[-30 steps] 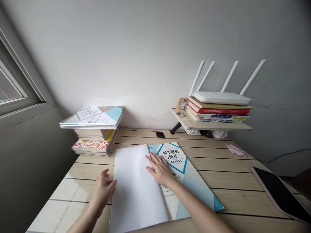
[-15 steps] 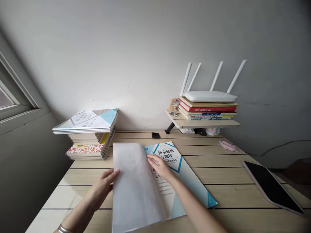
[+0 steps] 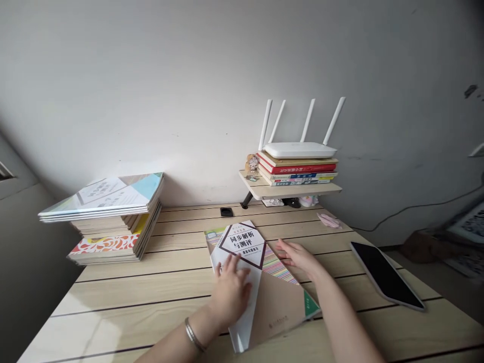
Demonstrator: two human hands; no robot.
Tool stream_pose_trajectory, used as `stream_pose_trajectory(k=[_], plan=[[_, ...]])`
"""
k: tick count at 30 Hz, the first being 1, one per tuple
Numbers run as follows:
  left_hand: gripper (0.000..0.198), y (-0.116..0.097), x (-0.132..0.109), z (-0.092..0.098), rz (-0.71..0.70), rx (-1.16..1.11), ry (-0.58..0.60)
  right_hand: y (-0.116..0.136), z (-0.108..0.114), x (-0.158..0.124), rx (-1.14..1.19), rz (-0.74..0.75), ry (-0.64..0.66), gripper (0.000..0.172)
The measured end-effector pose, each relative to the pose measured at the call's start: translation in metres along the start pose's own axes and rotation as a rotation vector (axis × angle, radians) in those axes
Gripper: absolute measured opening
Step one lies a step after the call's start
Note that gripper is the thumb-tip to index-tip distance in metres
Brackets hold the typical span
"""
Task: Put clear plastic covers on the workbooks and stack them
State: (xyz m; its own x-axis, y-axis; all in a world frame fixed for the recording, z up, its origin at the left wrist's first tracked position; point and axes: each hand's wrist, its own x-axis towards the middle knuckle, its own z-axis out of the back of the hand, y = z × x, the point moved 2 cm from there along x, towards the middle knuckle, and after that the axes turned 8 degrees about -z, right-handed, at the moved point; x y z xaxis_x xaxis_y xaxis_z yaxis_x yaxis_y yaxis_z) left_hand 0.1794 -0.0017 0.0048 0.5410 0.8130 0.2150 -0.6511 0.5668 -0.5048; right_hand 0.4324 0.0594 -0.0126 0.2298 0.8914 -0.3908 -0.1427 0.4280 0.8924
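A closed workbook [image 3: 260, 282] with a brown, white and striped cover lies on the wooden desk [image 3: 151, 297] in front of me. My left hand [image 3: 230, 290], with a metal bracelet on the wrist, rests flat on the cover's left half, fingers spread. My right hand [image 3: 298, 257] hovers open at the book's right edge, fingers stretched out, holding nothing.
A stack of workbooks [image 3: 109, 217] stands at the back left. A small shelf [image 3: 291, 190] at the back carries books and a white router [image 3: 300, 149]. A dark tablet [image 3: 385, 275] lies at the right. A pink cloth [image 3: 328, 220] and a small black object [image 3: 226, 212] lie near the wall.
The book's white sheet swung over to the right and the book now lies closed, showing a brown cover. My left hand moved onto the cover; my right hand slid off to the right. View panned right.
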Motion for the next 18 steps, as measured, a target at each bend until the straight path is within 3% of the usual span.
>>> stream_pose_trajectory(k=[2, 4, 9, 14, 18], plan=[[0.034, 0.02, -0.008, 0.007, 0.12, 0.019, -0.21, -0.003, -0.009, -0.002, -0.022, 0.007, 0.11, 0.035], [0.032, 0.043, -0.015, 0.016, 0.262, -0.08, -0.334, -0.001, -0.021, -0.007, -0.06, 0.033, 0.205, 0.033], [0.034, 0.092, -0.022, 0.039, 0.679, -0.475, -0.377, 0.01, -0.059, -0.017, -0.106, 0.183, 0.319, 0.026], [0.055, 0.109, -0.018, 0.063, 0.779, -0.665, -0.469, 0.023, -0.099, -0.01, -0.067, 0.142, 0.246, 0.016], [0.053, 0.121, -0.01, 0.074, 0.793, -0.65, -0.501, 0.027, -0.126, -0.001, 0.006, 0.101, 0.257, 0.019]])
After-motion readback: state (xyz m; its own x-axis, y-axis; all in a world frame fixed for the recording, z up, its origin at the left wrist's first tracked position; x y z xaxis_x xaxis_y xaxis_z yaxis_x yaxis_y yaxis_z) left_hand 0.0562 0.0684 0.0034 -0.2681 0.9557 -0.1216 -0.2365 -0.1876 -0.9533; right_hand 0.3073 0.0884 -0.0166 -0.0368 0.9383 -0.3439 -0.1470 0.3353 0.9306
